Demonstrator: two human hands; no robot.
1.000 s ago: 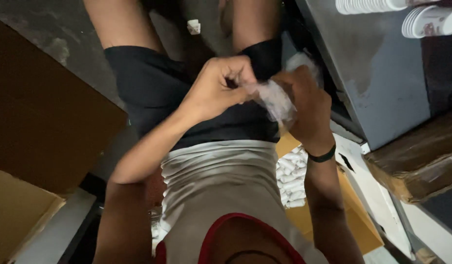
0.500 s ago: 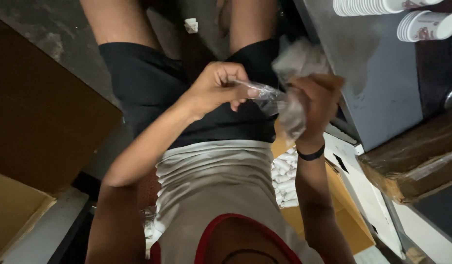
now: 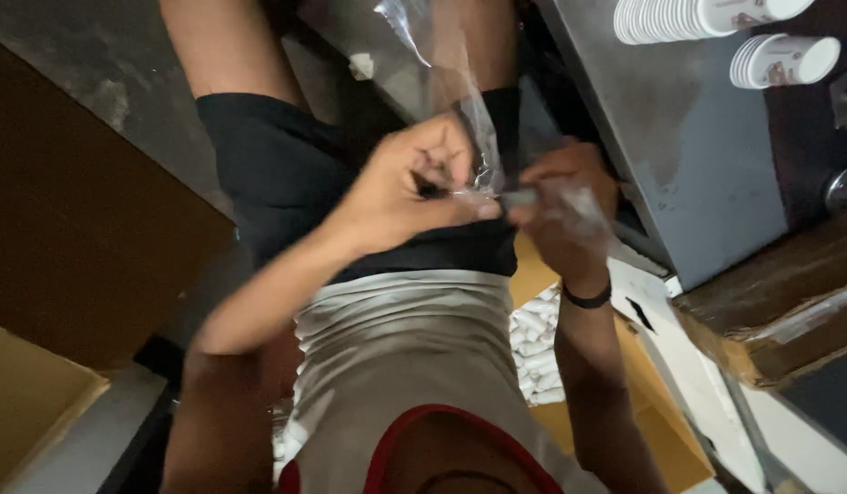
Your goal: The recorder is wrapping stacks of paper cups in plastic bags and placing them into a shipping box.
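I am looking down my own body, past a grey shirt and black shorts. My left hand (image 3: 414, 187) and my right hand (image 3: 562, 212) meet in front of my waist, and both pinch a clear plastic bag (image 3: 446, 78). The bag's edge is held between the fingertips of both hands. Its loose film stands up above them towards my legs. Part of the film also lies over my right hand's fingers. A black band sits on my right wrist.
Stacks of white paper cups (image 3: 707, 20) lie on a grey counter (image 3: 716, 192) at the upper right. An open cardboard box (image 3: 625, 384) with several white rolled items (image 3: 538, 352) is below my right arm. Brown cartons stand on the left (image 3: 85, 238) and right (image 3: 771, 320).
The bag was bunched up in my right hand. It is now drawn out between both hands, with its film standing upward. Both hands have shifted slightly lower in view.
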